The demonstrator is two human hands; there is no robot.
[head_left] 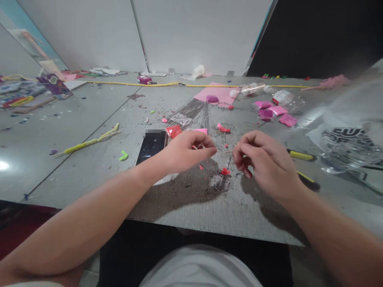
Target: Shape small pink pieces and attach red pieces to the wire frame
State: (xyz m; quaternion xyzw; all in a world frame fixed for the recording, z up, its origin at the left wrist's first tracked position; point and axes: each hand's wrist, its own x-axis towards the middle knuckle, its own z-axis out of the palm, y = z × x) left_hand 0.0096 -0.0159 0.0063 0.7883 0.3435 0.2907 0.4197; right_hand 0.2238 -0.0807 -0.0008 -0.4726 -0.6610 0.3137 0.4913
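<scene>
My left hand (pixel 191 149) hovers over the table, thumb and forefinger closed in a pinch. A bit of red shows behind its fingers, too hidden to name. Across from it, my right hand (pixel 265 161) has curled fingers, and a thin pale stick (pixel 228 151) pokes out from its fingertips towards the left. Between and below the hands lies a small red flower (pixel 225 171) on a wire stem. Just beyond are a red clay piece (pixel 224 129) and a red packet (pixel 174 131). A dark-screened phone (pixel 152 146) lies partly under my left forearm.
Thin wires (pixel 191 109) fan out towards a pink sheet (pixel 212 92). Pink packets (pixel 265 114) and a plastic bottle (pixel 284 99) lie at the right, near a clear bag (pixel 350 131) and yellow-black tools (pixel 301 155). A yellow twisted strand (pixel 86 144) lies left; a yellow cable (pixel 134 83) crosses the back.
</scene>
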